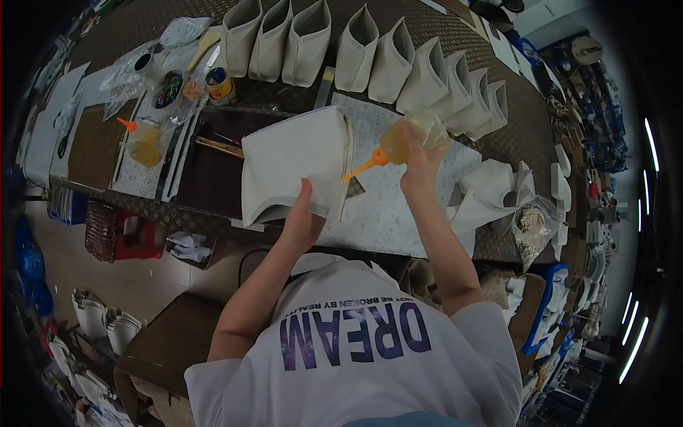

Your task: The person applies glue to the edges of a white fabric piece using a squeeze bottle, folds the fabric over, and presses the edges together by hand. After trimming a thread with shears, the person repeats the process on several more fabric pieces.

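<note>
My left hand [304, 222] grips a white fabric pouch [295, 149] by its near open edge, the thumb lying on top and the other fingers hidden. The pouch is tilted over the work table, its grey inside showing at the opening. In my right hand [424, 155] is a squeeze bottle [395, 142] of yellowish liquid, fingers wrapped round its body. Its orange nozzle [364, 167] points down and left, with the tip right by the pouch's right side seam.
Several similar white pouches [356, 53] stand in a curved row at the back. Another orange-tipped bottle [145, 146] stands left, near a yellow-labelled can [220, 87]. Loose white fabric [491, 186] and a plastic bag [530, 235] lie right. A brown stool [174, 331] is below left.
</note>
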A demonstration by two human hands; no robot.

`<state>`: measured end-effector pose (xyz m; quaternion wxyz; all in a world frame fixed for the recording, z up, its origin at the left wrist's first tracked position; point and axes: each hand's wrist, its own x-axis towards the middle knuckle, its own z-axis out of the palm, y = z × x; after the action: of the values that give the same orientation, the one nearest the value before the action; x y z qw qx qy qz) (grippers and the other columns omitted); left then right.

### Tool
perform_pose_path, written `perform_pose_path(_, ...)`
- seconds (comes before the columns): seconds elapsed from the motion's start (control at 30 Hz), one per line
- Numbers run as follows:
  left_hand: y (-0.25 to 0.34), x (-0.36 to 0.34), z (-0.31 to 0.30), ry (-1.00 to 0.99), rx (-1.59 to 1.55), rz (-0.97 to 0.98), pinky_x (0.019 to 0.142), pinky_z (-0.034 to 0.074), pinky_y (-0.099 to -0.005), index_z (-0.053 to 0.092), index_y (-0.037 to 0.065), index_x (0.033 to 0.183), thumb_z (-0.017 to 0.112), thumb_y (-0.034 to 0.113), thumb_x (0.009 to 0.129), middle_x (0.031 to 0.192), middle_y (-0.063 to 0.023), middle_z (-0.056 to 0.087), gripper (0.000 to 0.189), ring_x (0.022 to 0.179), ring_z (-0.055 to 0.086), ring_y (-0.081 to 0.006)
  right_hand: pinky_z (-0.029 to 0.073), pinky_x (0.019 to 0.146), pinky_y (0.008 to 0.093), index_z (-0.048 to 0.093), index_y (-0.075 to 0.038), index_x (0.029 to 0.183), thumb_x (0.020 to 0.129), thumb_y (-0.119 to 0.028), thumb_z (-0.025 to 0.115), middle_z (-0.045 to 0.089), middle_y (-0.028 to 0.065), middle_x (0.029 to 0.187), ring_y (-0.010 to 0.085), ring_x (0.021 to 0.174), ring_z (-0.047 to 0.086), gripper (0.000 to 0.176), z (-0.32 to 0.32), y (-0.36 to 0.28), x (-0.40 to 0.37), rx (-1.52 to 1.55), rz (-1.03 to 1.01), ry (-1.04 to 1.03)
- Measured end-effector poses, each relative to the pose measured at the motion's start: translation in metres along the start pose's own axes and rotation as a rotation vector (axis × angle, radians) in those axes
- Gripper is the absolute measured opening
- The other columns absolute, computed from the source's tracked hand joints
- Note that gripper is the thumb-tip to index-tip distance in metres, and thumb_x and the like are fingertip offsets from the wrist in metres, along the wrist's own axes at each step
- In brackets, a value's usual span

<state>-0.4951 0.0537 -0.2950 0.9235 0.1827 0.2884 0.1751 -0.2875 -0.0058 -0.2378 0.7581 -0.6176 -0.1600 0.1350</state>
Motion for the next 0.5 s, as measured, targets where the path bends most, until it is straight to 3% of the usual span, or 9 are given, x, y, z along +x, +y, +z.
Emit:
perform_pose_path(0.13, 0.003, 0.001, 0.005, -0.09, -0.023, 0.042, 0.107, 0.025, -0.0355, 0.03, 0.006, 0.139, 0.035, 0.05, 0.097, 0.139, -0.0051, 0.039, 0.061, 0.129, 0.035, -0.0205, 0.04, 0.094, 0.0325, 0.021, -0.006, 0.132, 0.076, -0.012, 0.075, 0.043, 0.0114, 0.12, 0.0191, 0.111, 0.046, 0.077, -0.002, -0.007, -0.03, -0.018, 0.038, 0.036)
perform_pose_path(0.33, 0.009, -0.002, 0.011, -0.096, -0.067, 0.066, 0.108, 0.025, -0.0362, 0.029, 0.006, 0.139, 0.034, 0.049, 0.097, 0.14, -0.0059, 0.038, 0.06, 0.13, 0.034, -0.021, 0.041, 0.094, 0.0332, 0.023, -0.007, 0.133, 0.076, -0.015, 0.075, 0.043, 0.0111, 0.121, 0.0185, 0.11, 0.047, 0.077, -0.003, -0.018, -0.077, -0.048, 0.117, -0.104)
perform_pose_path(0.43, 0.01, 0.002, 0.003, -0.132, -0.085, 0.089, 0.108, 0.026, -0.0366, 0.03, 0.006, 0.139, 0.034, 0.048, 0.098, 0.139, -0.0064, 0.039, 0.059, 0.13, 0.035, -0.0213, 0.041, 0.094, 0.0332, 0.023, -0.007, 0.133, 0.077, -0.016, 0.075, 0.044, 0.0103, 0.121, 0.0185, 0.111, 0.047, 0.077, -0.014, -0.017, -0.07, 0.143, 0.343, -0.145)
perform_pose_path(0.5, 0.011, 0.0, 0.001, -0.128, -0.085, 0.091, 0.107, 0.028, -0.037, 0.03, 0.006, 0.139, 0.034, 0.048, 0.098, 0.139, -0.0065, 0.04, 0.059, 0.129, 0.037, -0.0217, 0.042, 0.094, 0.0336, 0.022, -0.007, 0.133, 0.077, -0.015, 0.074, 0.044, 0.0098, 0.121, 0.0185, 0.112, 0.047, 0.077, -0.011, -0.015, -0.058, 0.112, 0.262, -0.129)
